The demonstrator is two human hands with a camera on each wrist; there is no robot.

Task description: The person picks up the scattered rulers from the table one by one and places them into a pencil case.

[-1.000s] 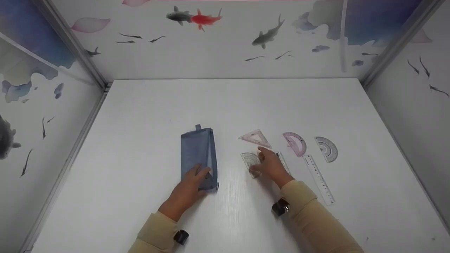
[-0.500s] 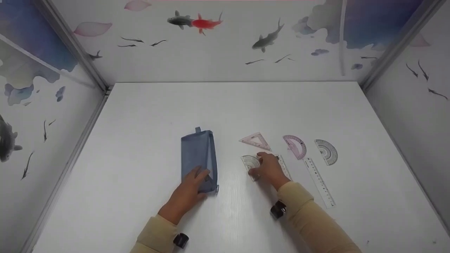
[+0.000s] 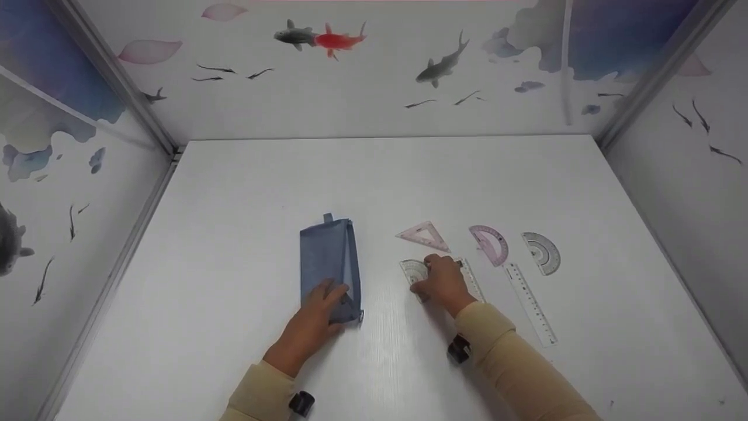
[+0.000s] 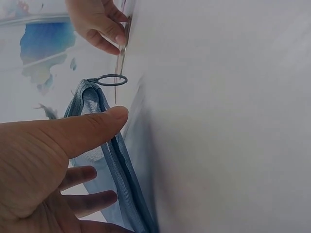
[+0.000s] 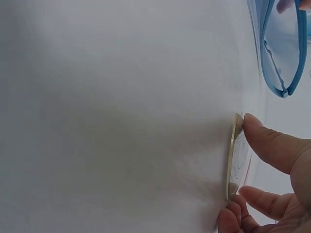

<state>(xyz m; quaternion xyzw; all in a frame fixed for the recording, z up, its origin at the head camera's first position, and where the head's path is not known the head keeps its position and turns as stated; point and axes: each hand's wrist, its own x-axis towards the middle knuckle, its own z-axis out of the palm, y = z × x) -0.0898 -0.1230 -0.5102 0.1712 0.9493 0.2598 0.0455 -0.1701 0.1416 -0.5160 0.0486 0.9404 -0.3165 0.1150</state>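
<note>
On the white table lies a blue mesh zip pouch (image 3: 321, 251), its zipped side parted. My left hand (image 3: 312, 316) rests on its near end, fingers extended at the opening. In the left wrist view, the thumb lies straight across the zipper edge, below the ring (image 4: 112, 80) of the zip pull. My right hand (image 3: 447, 283) holds a clear protractor (image 3: 412, 270) by its edges. The right wrist view shows the thumb at one end of the protractor (image 5: 233, 160) and fingertips at the other. Beneath this hand, a clear ruler (image 3: 474, 280) is partly hidden.
A pink set square (image 3: 439, 240) lies just beyond the right hand. Farther right are a pink protractor (image 3: 499, 247), another clear protractor (image 3: 550, 252) and a second clear ruler (image 3: 532, 307). Printed walls (image 3: 350, 105) enclose the table's back and sides.
My right hand has shifted slightly left, its thumb and fingers staying at the clear protractor. The left hand stays on the pouch. The head view has tilted a little.
</note>
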